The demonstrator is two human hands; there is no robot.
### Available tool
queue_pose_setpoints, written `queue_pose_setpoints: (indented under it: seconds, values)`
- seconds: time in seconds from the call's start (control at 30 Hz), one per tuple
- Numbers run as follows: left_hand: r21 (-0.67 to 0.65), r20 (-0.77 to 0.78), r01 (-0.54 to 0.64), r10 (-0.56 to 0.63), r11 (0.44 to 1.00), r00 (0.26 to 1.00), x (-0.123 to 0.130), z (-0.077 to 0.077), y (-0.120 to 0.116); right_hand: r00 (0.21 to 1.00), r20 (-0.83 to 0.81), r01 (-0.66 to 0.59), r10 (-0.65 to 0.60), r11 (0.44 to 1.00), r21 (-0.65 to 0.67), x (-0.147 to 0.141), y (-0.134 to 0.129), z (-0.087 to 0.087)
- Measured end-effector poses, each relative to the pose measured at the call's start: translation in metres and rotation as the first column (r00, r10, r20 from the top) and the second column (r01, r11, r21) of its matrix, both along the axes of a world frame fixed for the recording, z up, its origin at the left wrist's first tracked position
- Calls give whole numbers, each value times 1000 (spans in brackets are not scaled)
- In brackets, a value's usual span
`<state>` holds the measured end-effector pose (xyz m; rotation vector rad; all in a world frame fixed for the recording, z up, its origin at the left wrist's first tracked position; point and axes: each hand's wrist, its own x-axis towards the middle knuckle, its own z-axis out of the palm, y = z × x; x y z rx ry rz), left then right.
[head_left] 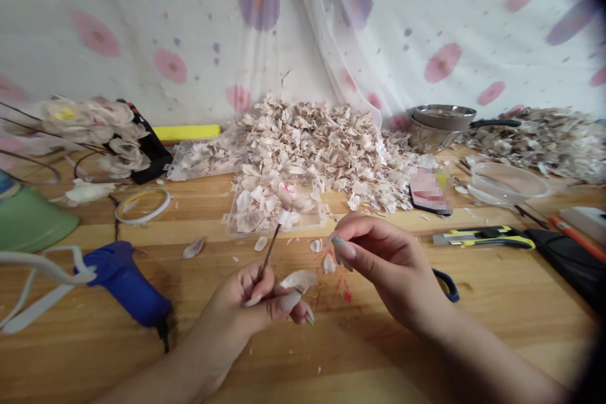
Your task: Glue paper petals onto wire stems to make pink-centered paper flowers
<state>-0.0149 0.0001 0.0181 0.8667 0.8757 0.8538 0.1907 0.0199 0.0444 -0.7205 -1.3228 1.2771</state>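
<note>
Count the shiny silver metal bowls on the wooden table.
2: the upper bowl sits on the lower bowl, both right of the large heap of pale dried petals. More could be nested inside, unseen.

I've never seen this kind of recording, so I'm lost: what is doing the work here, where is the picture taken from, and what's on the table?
There is no robot here: a person works with two bare hands. The single picture comes from a camera on their head, looking forward and down.

The left hand holds a thin brown stem with a pale flower head at its tip; a loose petal is at its fingers. The right hand has its fingertips drawn together; whether they pinch anything is unclear.

On the wooden table lie a big heap of dry petals, a blue corded tool, perhaps a glue gun, and a utility knife.
</note>
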Motion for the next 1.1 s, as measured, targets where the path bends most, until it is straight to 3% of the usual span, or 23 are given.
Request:
queue_pose_setpoints:
  seconds: [0.27,0.43,0.6,0.7,0.93,1.1]
  values:
    - [-46,81,-23,27,999,996,5,-2,2,992,68,-109,109,994,3,-1,-1,-4]
    - [-85,112,113,-103,990,988,6,-8,-1,987,98,-129,124,991,43,-2,-1,-6]
    - [-187,206,208,-169,960,964,6,-6,-3,976,168,-165,135,970,178,-2,-5,-2]
    - [-201,215,182,-138,963,967,7,-3,-2,950,260,-250,172,919,305,-4,-7,2]
    - [-267,231,-61,126,962,965,10,0,3,874,470,-387,125,765,515,-7,-5,3]
    - [-242,251,-57,120,969,961,10,1,5,827,554,-456,99,696,555,-7,-5,6]
